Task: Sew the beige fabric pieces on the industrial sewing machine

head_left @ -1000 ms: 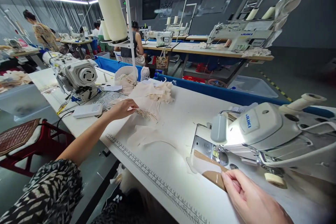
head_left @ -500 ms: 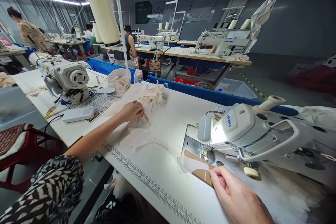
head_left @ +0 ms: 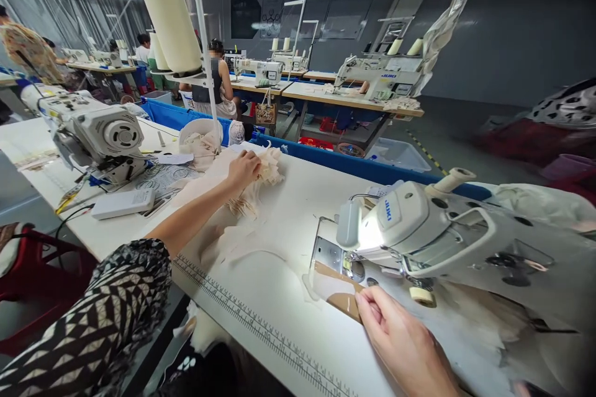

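In the head view, my left hand (head_left: 244,170) reaches over the work table, its fingers curled down and pinching at the edge of a pile of cream fabric pieces (head_left: 270,169). Nearer me lie a small stack of cut fabric strips (head_left: 242,206) and a thin, sheer fabric piece (head_left: 254,243). My right hand (head_left: 403,338) is closed, thumb against fingers, on the near corner of a flat brown piece (head_left: 345,303) with a pale shape on it. That piece lies flat beside the needle plate of a white sewing machine (head_left: 400,214). Its far end reaches close to the presser foot.
A printed ruler (head_left: 265,330) runs along the table's front edge. To the left stand another sewing machine (head_left: 100,136), a white power bank (head_left: 123,203) and a large thread cone (head_left: 171,22) on a stand. Beyond the blue trough (head_left: 335,160), a person (head_left: 216,84) sits among more machines.
My left hand has moved away from me, off the small strip stack and onto the cream pile. My right hand keeps its hold on the brown piece. The camera has turned slightly right.
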Available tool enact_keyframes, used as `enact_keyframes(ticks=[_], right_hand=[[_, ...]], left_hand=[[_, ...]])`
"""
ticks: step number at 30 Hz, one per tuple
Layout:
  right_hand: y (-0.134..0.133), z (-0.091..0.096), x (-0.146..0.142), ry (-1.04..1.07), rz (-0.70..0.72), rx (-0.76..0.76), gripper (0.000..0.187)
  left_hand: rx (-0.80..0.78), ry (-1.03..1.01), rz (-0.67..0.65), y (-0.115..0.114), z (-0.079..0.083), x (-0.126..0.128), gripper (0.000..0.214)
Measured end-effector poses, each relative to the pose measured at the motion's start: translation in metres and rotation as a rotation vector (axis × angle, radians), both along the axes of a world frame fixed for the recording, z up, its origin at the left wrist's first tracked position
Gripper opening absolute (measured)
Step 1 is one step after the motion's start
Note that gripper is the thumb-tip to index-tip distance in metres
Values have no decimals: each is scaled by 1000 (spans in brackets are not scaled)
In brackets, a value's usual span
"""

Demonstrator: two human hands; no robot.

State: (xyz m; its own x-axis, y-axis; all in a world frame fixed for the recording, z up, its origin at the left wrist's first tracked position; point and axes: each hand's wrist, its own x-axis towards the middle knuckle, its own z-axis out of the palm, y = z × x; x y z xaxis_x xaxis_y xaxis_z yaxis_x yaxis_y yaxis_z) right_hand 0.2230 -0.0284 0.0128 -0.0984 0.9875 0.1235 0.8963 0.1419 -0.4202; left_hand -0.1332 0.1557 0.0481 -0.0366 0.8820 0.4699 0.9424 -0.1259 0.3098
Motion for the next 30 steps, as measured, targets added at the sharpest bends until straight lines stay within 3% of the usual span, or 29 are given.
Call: enact_keyframes(ticks=[4, 7, 9, 11, 14, 17, 20, 22, 25, 28, 30], right_hand=[[-1, -3, 3, 36, 21, 51, 32], [-1, -4, 7, 52, 64, 47, 31], [-2, -3, 8, 63, 90, 63, 30], [-3, 0, 9, 74, 109, 111, 30], [-7, 5, 11, 109, 129, 231, 29], [-10, 9, 13, 153, 168, 328, 27], [-13, 10, 14, 168, 264, 319, 30], [-15, 10, 13, 155, 326, 278, 32], [-17, 10, 7, 98, 379, 227, 34], [-19, 9, 0, 26, 397, 210, 38], [-19, 7, -3, -27, 400, 212, 40]], left_hand=[[129, -339, 82, 9, 7, -22, 22], [299, -614, 87, 5, 28, -52, 25], [393, -761, 38, -10, 46, -67, 25], [313, -727, -55, -36, 63, -72, 27], [-112, -521, -326, -89, 75, -53, 30], [-580, -415, -630, -138, 62, -10, 31], [-801, -424, -743, -158, 32, 32, 34], [-837, -407, -742, -150, 12, 47, 35], [-834, -346, -688, -120, -6, 46, 33], [-775, -268, -601, -95, -4, 35, 31], [-696, -207, -573, -92, 5, 36, 31]])
